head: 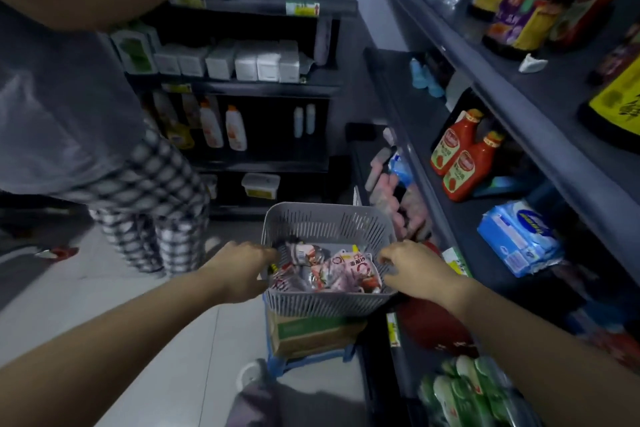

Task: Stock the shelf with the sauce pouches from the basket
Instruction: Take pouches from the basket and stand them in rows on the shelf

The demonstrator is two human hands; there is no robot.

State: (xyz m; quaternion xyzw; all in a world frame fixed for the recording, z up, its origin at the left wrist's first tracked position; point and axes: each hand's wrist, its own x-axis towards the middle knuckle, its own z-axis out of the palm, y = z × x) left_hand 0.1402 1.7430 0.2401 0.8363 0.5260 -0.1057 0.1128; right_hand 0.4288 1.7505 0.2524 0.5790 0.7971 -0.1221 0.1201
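A grey slotted basket [325, 225] sits on a cardboard box [311, 333] low in the middle. Several red and white sauce pouches [346, 270] lie in it. My left hand [242, 270] grips the basket's left rim, fingers curled over it. At the right rim, my right hand [412, 267] curls its fingers over the edge. The dark shelf [433, 184] runs along the right, with two red ketchup bottles [457, 163] standing on it.
Another person in a grey shirt and checked trousers [149, 204] stands at the left, reaching to a back shelf unit [263, 87] of white boxes and bottles. Blue wipe packs [519, 239], dark sauce bottles [519, 10] and green packs [464, 392] fill the right shelves. A blue stool [277, 367] supports the box.
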